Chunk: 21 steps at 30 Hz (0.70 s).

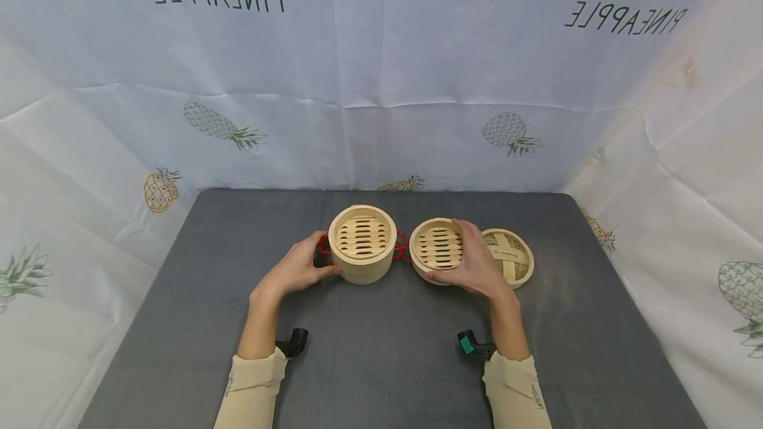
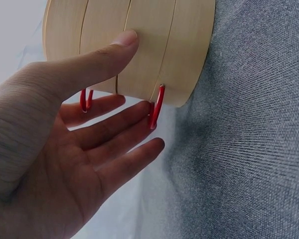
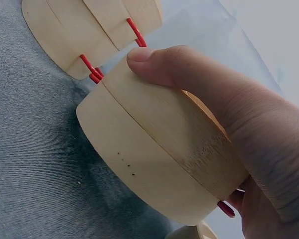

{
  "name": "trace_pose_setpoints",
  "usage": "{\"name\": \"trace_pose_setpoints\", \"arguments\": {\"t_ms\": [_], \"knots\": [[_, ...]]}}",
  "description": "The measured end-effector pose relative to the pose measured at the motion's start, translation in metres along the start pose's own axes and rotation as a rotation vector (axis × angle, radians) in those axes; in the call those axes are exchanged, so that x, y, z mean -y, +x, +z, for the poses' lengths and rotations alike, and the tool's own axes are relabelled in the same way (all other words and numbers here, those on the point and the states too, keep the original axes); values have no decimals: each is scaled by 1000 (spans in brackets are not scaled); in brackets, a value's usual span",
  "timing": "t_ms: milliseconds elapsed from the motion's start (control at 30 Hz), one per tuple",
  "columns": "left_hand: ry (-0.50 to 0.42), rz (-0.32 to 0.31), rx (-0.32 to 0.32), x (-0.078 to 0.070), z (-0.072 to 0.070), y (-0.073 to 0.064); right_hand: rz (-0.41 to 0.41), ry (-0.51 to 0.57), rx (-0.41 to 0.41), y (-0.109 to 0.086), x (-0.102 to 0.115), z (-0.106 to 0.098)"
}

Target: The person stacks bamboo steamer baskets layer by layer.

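A round stack of bamboo steamer baskets (image 1: pixel 362 273), with a slatted top and red side handles, stands upright on the dark table. My left hand (image 1: pixel 299 265) is at its left side. In the left wrist view the thumb (image 2: pixel 99 62) rests on the wall, while loosely extended fingers reach past a red handle (image 2: pixel 157 107). To the right, my right hand (image 1: pixel 473 262) grips a shorter bamboo steamer basket (image 3: pixel 154 134) round its side, thumb on the upper band. Its far fingers are mostly hidden. Whether its base touches the table I cannot tell.
A woven bamboo lid (image 1: pixel 520 257) lies right of the right hand, partly behind it. The dark table (image 1: pixel 381 363) reaches back to a white pineapple-print cloth (image 1: pixel 381 144). Red handles (image 1: pixel 401 245) fill the narrow gap between stack and basket.
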<state>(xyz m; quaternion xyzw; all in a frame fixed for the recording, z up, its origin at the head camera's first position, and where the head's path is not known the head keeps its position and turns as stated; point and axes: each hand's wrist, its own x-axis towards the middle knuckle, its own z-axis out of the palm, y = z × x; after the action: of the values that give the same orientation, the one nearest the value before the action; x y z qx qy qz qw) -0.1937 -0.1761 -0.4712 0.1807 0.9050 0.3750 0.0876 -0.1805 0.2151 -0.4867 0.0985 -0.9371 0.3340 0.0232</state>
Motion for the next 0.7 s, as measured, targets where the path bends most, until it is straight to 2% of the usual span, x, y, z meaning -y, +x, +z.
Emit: {"name": "trace_pose_setpoints", "arguments": {"t_ms": [267, 700], "knots": [[-6, 7, 4, 1, 0, 0, 24, -1, -2, -3, 1, -8], [-4, 2, 2, -1, -1, -2, -4, 19, -37, -6, 2, -18]]}}
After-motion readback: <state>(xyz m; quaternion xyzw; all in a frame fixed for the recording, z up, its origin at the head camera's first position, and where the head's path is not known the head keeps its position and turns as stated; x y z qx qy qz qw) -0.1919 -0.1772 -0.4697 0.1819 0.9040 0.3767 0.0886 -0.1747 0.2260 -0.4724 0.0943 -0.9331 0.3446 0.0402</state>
